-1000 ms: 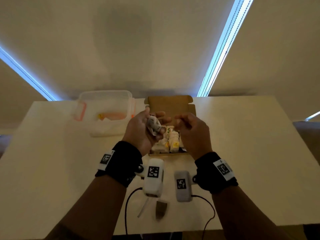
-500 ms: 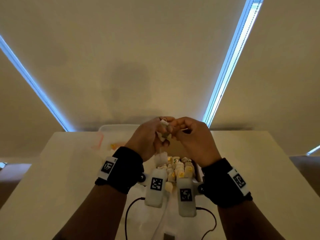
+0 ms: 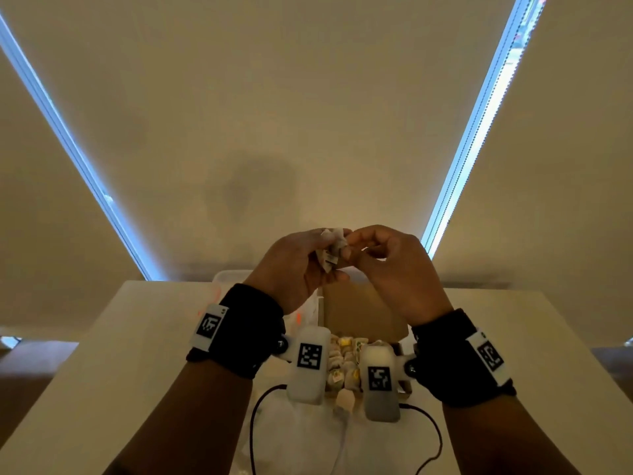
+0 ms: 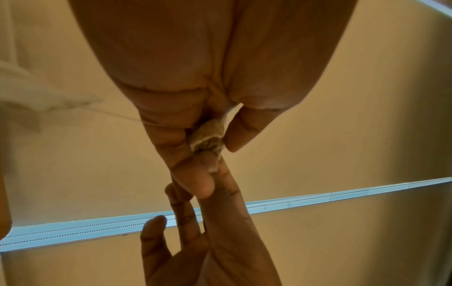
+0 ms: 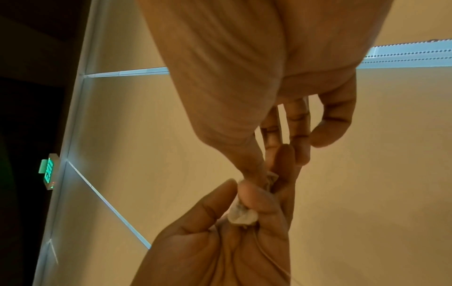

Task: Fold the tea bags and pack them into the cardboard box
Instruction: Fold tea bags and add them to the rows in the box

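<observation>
Both hands hold one crumpled white tea bag (image 3: 331, 249) in the air above the cardboard box (image 3: 363, 310). My left hand (image 3: 317, 260) grips the bag's lower part between thumb and fingers (image 4: 229, 139). My right hand (image 3: 356, 244) pinches its upper end (image 5: 271, 179) with thumb and forefinger. The bag's thin string (image 5: 269, 261) trails down past the left palm. The box stands open on the table with its lid flap upright. Several folded tea bags (image 3: 344, 361) lie packed in rows inside, partly hidden by the wrist cameras.
A clear plastic container (image 3: 229, 279) with orange clips stands on the white table (image 3: 137, 354) behind my left wrist. One loose tea bag (image 3: 344, 399) and thin white plastic (image 3: 294, 437) lie in front of the box. Black cables run towards the near edge.
Both hands have risen from just over the box, carrying the tea bag with them. The right fingers have closed onto its top end. The head view has tilted upward.
</observation>
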The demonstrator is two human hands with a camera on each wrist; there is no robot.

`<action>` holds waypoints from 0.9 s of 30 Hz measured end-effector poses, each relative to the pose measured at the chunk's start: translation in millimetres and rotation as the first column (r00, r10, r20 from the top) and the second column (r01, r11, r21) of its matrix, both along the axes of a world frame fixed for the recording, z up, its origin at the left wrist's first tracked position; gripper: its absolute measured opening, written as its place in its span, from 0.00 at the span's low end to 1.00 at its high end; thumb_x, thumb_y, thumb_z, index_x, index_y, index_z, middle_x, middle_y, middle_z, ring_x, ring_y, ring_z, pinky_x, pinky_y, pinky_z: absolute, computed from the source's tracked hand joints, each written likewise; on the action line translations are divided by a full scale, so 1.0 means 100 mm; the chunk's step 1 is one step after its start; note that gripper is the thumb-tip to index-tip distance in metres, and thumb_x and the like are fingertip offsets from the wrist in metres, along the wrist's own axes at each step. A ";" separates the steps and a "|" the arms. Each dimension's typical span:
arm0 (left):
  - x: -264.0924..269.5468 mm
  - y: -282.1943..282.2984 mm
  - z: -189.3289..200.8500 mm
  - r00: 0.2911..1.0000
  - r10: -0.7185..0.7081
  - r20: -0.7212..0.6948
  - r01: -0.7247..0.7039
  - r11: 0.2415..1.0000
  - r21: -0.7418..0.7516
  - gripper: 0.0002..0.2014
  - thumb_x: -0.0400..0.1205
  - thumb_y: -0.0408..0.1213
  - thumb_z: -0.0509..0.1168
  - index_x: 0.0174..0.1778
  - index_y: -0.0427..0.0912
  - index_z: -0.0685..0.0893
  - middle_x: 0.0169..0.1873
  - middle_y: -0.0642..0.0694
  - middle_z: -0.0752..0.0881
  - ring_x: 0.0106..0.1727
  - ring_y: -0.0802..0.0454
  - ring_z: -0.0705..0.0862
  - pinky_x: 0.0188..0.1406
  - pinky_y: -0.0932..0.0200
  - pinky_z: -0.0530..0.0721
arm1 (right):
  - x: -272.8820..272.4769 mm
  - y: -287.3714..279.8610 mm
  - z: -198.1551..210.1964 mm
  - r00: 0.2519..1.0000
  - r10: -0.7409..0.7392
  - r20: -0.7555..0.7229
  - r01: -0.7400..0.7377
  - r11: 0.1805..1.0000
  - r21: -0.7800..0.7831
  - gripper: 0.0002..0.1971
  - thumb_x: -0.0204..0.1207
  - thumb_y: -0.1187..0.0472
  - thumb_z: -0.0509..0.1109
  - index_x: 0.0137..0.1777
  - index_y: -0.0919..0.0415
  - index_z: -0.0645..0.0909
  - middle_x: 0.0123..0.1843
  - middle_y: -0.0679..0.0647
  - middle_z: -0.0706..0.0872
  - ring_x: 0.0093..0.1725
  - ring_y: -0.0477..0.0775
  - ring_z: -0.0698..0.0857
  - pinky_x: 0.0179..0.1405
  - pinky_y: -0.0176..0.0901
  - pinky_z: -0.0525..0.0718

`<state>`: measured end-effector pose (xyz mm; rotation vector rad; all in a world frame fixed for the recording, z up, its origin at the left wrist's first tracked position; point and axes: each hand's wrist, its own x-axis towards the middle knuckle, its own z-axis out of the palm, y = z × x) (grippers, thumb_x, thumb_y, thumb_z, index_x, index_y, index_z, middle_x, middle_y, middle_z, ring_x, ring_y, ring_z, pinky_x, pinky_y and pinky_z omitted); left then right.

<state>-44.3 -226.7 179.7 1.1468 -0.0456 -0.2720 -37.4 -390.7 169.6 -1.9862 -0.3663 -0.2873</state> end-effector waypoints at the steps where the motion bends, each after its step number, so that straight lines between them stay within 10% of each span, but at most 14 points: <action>1: -0.01 0.02 0.02 1.000 -0.006 -0.002 0.005 1.000 -0.025 0.18 0.90 0.32 0.53 0.68 0.24 0.81 0.42 0.38 0.86 0.41 0.47 0.89 0.33 0.56 0.87 | 0.00 0.01 0.02 1.000 -0.011 -0.025 0.012 0.999 0.030 0.03 0.78 0.58 0.77 0.49 0.48 0.89 0.45 0.39 0.91 0.46 0.39 0.89 0.47 0.28 0.84; 5: -0.01 0.07 0.08 0.999 0.042 -0.017 -0.042 0.999 -0.019 0.17 0.90 0.31 0.52 0.61 0.27 0.85 0.52 0.32 0.90 0.57 0.34 0.91 0.28 0.58 0.85 | 0.00 0.02 0.12 0.965 0.075 -0.250 0.014 0.941 0.339 0.03 0.83 0.60 0.72 0.50 0.55 0.87 0.50 0.51 0.93 0.50 0.51 0.92 0.55 0.52 0.91; 10: 0.06 0.14 0.12 0.989 0.146 -0.027 -0.145 0.989 0.022 0.18 0.89 0.27 0.50 0.61 0.29 0.85 0.52 0.33 0.91 0.50 0.38 0.92 0.27 0.59 0.78 | 0.02 0.01 0.17 0.860 0.356 -0.365 0.041 0.665 0.746 0.09 0.86 0.66 0.65 0.48 0.59 0.86 0.52 0.61 0.92 0.57 0.63 0.90 0.62 0.58 0.86; 18: 0.11 0.17 0.20 0.965 0.234 0.122 -0.258 0.933 0.250 0.14 0.88 0.30 0.57 0.47 0.37 0.89 0.45 0.42 0.89 0.31 0.53 0.74 0.26 0.62 0.67 | 0.04 0.06 0.19 0.814 0.464 -0.348 0.020 0.577 0.817 0.16 0.89 0.65 0.55 0.68 0.67 0.80 0.54 0.66 0.91 0.49 0.58 0.91 0.50 0.48 0.89; 27: 0.19 0.33 0.10 0.960 0.276 0.052 -0.280 0.920 0.276 0.14 0.91 0.32 0.56 0.53 0.36 0.88 0.42 0.42 0.88 0.29 0.52 0.73 0.26 0.60 0.64 | 0.12 -0.06 0.24 0.890 0.389 -0.239 0.038 0.458 0.888 0.13 0.87 0.60 0.56 0.64 0.63 0.77 0.64 0.65 0.89 0.66 0.65 0.88 0.72 0.62 0.78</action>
